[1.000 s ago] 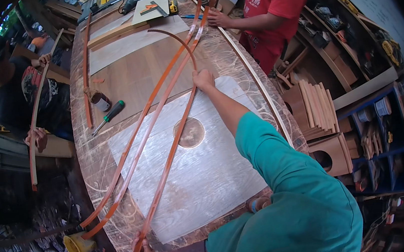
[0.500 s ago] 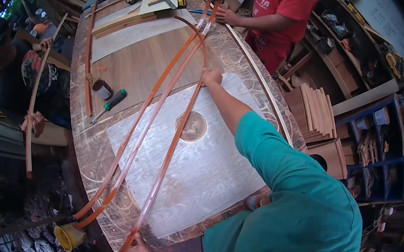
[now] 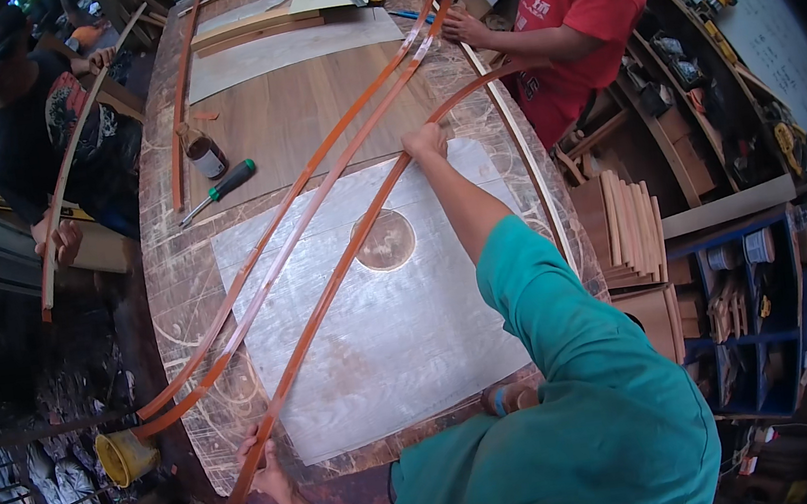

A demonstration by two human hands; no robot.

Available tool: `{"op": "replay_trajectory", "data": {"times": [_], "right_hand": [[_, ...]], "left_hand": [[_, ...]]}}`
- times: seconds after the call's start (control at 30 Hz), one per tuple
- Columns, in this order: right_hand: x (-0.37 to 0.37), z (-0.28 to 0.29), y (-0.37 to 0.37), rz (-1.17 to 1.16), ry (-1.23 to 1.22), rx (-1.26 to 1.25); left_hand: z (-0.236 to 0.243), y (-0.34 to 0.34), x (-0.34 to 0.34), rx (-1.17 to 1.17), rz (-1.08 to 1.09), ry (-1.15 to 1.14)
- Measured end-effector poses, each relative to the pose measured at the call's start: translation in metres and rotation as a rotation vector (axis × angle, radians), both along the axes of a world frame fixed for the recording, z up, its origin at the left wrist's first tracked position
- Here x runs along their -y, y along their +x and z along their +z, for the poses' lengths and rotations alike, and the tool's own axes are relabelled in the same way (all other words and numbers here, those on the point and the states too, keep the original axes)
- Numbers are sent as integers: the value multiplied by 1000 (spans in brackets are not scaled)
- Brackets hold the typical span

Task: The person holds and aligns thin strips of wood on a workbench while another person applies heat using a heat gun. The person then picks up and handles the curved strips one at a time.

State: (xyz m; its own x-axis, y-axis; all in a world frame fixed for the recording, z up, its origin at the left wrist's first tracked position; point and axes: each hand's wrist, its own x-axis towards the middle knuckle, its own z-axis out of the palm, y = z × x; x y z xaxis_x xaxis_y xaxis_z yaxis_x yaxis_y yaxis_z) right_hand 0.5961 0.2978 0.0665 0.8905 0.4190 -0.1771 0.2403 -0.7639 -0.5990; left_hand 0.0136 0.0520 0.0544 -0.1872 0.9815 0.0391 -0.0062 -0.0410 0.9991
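A long, thin reddish-brown wood strip (image 3: 328, 293) runs slantwise over a pale board (image 3: 435, 344) with a round cut-out. My left hand (image 3: 266, 462) is closed round its near end, past the table's front left edge. Higher up, my right hand (image 3: 425, 140) grips the same strip, whose far end bends to the right toward a person in a red shirt. To its left lie two similar strips (image 3: 282, 229) side by side, their far ends under that person's hands (image 3: 463, 27). Their near ends overhang the table by a yellow bucket (image 3: 127, 457).
A green-handled screwdriver (image 3: 231, 180) and a brown bottle (image 3: 203, 154) stand out on the worktable (image 3: 174, 270). At the left, another person holds a curved strip (image 3: 71, 172). Shelves with tools (image 3: 697, 95) and stacked boards (image 3: 634, 229) line the right side.
The far end of my strip has swung right, toward the person in red. My left hand has shifted slightly up along with the near end, and my right hand moved a little right.
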Motion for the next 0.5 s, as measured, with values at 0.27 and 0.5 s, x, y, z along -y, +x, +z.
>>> {"op": "replay_trajectory", "data": {"times": [0.27, 0.5], "right_hand": [[5, 8, -1, -117, 44, -31], [3, 6, -4, -118, 75, 21]], "left_hand": [[2, 5, 3, 147, 3, -21], [5, 2, 6, 122, 33, -34]]}}
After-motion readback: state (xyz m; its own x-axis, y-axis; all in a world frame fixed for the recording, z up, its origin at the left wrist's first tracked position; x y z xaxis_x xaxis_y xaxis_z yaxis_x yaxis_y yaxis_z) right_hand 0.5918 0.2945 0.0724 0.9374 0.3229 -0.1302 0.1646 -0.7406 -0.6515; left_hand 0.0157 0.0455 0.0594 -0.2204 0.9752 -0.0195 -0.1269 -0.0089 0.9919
